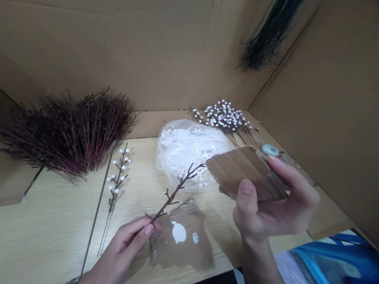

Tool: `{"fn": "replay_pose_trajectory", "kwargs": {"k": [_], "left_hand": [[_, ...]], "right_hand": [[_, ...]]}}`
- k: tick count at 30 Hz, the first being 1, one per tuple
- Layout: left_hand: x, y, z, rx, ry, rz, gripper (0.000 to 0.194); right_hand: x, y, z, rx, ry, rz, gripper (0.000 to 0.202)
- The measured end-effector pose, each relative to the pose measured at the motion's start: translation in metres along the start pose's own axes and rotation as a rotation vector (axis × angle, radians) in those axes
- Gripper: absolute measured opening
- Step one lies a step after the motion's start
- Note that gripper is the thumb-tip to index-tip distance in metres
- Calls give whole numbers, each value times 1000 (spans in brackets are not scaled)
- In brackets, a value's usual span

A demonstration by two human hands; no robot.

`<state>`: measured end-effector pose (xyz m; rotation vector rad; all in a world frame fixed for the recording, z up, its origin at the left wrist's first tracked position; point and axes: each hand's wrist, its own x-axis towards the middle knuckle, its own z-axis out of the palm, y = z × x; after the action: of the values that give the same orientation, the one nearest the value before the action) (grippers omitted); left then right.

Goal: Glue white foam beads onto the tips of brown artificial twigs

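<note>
Pinched in my left hand (132,238) is a bare brown twig (172,197) with short side branches, slanting up to the right. My right hand (276,205) grips a brown cardboard piece (246,170) by its edges, fingers on the far side and thumb in front. Under the twig lies a ragged cardboard sheet (196,256) with a white blob of paste (179,233) and a smaller smear. Behind the twig's tip sits a clear plastic bag (189,148) of small white balls. A twig with white berries (118,178) lies left of my left hand.
A dense pile of dark twigs (79,129) stands at the left. White-berried stems (226,116) lie at the back, near a pale green round object (270,149). Cardboard walls (118,44) enclose the table; dark strands (270,34) hang upper right. Something blue (327,266) lies lower right.
</note>
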<state>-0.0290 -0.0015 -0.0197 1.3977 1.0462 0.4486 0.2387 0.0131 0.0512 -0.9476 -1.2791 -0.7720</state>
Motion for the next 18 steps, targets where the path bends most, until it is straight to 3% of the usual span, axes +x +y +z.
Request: {"fn": "replay_pose_trajectory", "kwargs": {"k": [6, 10, 15, 18], "left_hand": [[0, 3, 0, -6, 2, 0, 48], [-1, 4, 1, -21, 7, -17, 51], [-1, 0, 0, -82, 12, -66, 53], [0, -1, -1, -115, 13, -81, 53]], "right_hand": [[0, -1, 0, 11, -26, 8, 58], [-1, 1, 0, -3, 69, 17, 58], [-4, 3, -2, -33, 156, 114, 50], [-6, 3, -3, -36, 111, 174, 48]]}}
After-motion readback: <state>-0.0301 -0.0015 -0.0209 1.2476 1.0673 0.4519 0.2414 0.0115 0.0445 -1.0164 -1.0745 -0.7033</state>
